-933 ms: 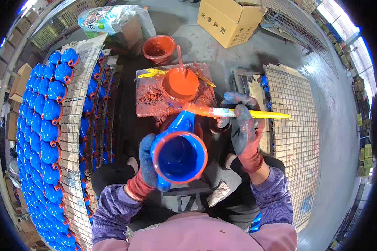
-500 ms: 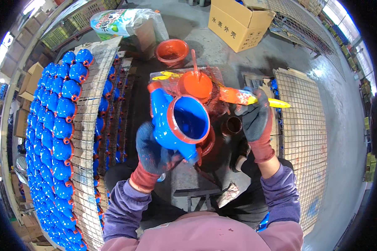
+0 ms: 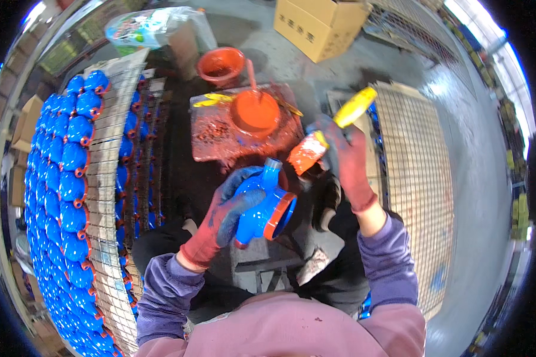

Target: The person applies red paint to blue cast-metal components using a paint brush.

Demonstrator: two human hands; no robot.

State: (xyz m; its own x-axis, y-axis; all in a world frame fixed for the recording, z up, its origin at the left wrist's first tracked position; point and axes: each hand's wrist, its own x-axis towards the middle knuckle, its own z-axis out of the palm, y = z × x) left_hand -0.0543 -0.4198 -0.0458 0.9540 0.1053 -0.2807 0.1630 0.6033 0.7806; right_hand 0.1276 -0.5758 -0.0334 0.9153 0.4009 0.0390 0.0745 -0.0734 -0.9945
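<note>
A glossy blue meter housing [image 3: 257, 209] with pipe stubs and a red rim is gripped from its left side by my left hand [image 3: 229, 205], in a dark-palmed red glove. Its wide round mouth faces right and one stub points up. My right hand [image 3: 339, 149], gloved alike, is closed round a paintbrush [image 3: 356, 107] with a yellow handle. The brush's red-coated bristles point down and left, a little above and right of the housing, apart from it. Beyond the hands, a bowl [image 3: 257, 134] of red paint with a stick in it stands on a paint-crusted board [image 3: 206, 149].
Yellow-handled tools [image 3: 213, 100] lie on the board, with a red basin [image 3: 220, 78] behind it. At left, a wire rack [image 3: 108, 178] bears many blue housings [image 3: 73, 156]. A wire-grid rack [image 3: 420, 178] stands at right. A cardboard box [image 3: 318, 30] and plastic bag [image 3: 140, 33] are farther back.
My left hand has turned the housing so its mouth swings from facing up to facing right. The brush has tipped from level to bristles down, handle up, and moved left and slightly lower.
</note>
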